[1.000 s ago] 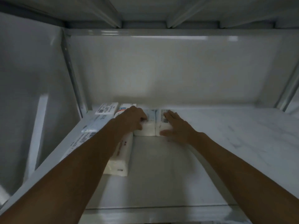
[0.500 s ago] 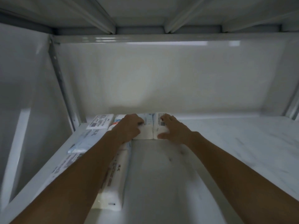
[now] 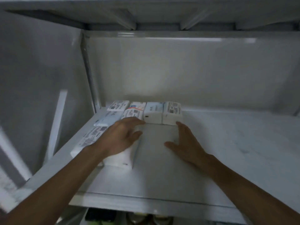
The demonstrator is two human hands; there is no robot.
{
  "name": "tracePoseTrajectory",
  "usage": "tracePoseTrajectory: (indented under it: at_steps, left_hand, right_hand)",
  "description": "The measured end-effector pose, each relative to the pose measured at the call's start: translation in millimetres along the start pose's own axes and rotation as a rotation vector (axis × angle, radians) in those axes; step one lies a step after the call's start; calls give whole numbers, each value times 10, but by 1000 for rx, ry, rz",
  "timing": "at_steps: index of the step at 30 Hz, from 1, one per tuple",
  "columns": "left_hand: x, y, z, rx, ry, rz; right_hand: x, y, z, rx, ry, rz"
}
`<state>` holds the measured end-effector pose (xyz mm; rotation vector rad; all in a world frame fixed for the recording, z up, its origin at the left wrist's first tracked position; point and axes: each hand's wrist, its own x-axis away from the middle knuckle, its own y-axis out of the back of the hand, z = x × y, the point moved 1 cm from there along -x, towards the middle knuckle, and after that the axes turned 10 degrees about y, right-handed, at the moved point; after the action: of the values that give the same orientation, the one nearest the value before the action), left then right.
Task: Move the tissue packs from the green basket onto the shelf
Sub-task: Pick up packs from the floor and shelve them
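Several white tissue packs lie on the white shelf (image 3: 162,184) at its back left. Two packs stand side by side against the back wall: one with a pale blue top (image 3: 153,113) and one with a barcode label (image 3: 172,113). More packs (image 3: 116,111) lie in rows along the left edge. My left hand (image 3: 121,137) hovers with fingers spread over a long pack (image 3: 123,158). My right hand (image 3: 186,142) is open above the bare shelf, just short of the barcode pack. Neither hand holds anything. The green basket is out of sight.
A metal upright (image 3: 88,70) marks the shelf's back left corner. The upper shelf's underside (image 3: 154,18) hangs low overhead. Dark and green items (image 3: 103,216) show on the level below the front edge. The shelf's right half carries nothing.
Both hands have let go of the two back packs and drawn back toward me. The packs stay against the back wall.
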<state>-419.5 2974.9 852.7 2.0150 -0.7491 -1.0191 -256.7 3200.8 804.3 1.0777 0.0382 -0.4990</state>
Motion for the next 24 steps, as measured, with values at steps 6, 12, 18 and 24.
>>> tracePoseTrajectory:
  at_steps: [6,12,18,24]
  left_hand:
    - [1056,127,-352,-121,-79,-175]
    - [2824,-536,-219,7,42,-373]
    - [4356,-1339,374,21,491,185]
    - [5216,-1960,1002,65,741,492]
  right_hand:
    - [656,-223,604,-21,102,21]
    - [1847,-660,706,61,697,-492]
    - [3248,-1946,241,37,306,-11]
    - [3979,-2981,153,-93,-236,498]
